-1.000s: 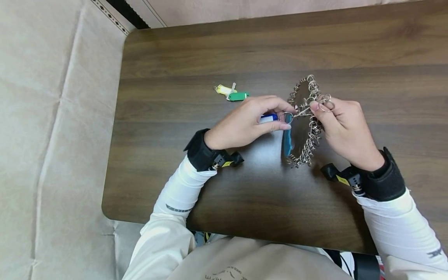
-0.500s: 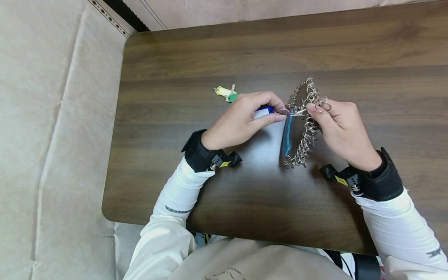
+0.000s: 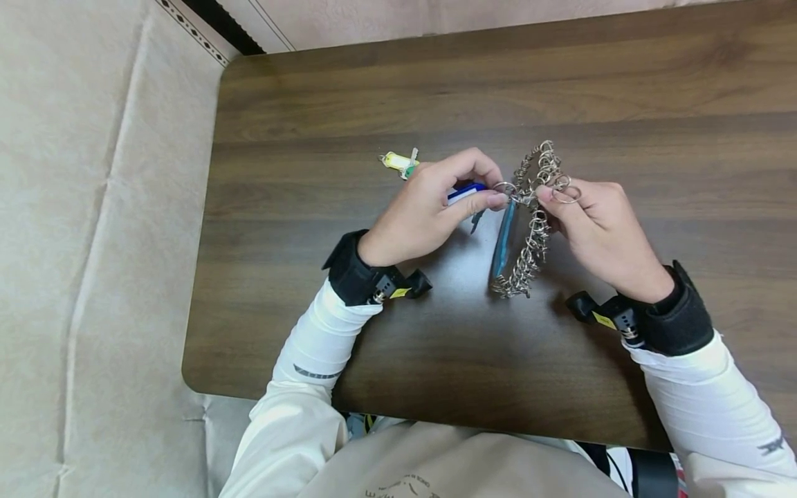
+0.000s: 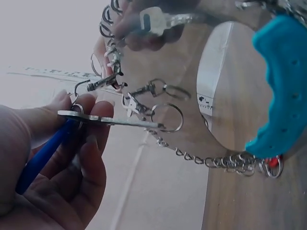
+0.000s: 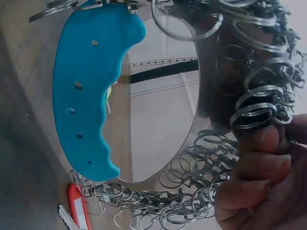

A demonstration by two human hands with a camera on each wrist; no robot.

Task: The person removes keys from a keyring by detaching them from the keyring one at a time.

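My left hand [image 3: 429, 207] pinches a blue key tag [image 4: 45, 155] with a metal key [image 4: 115, 120] on its split ring. That ring is right at an open snap hook [image 4: 86, 86] on a large key holder. The holder is a mirror-like metal plate [image 4: 158, 57] with an oval opening, a teal handle [image 5: 81, 96] and many hooks and split rings around its rim. It stands on edge between my hands. My right hand [image 3: 604, 228] grips a hook and rings at the rim, its fingers curled. A red key tag [image 5: 79, 203] hangs at the lower rim.
A yellow key tag [image 3: 396, 160] and a green key tag [image 3: 409, 171] lie on the brown wooden table [image 3: 299, 207], beyond my left hand, which partly covers the green one. A beige padded panel [image 3: 75, 242] runs along the left side.
Both hands and the holder have shifted left, the left hand also slightly away from me. It now covers most of the green tag, and the blue tag's key shows below the thumb.
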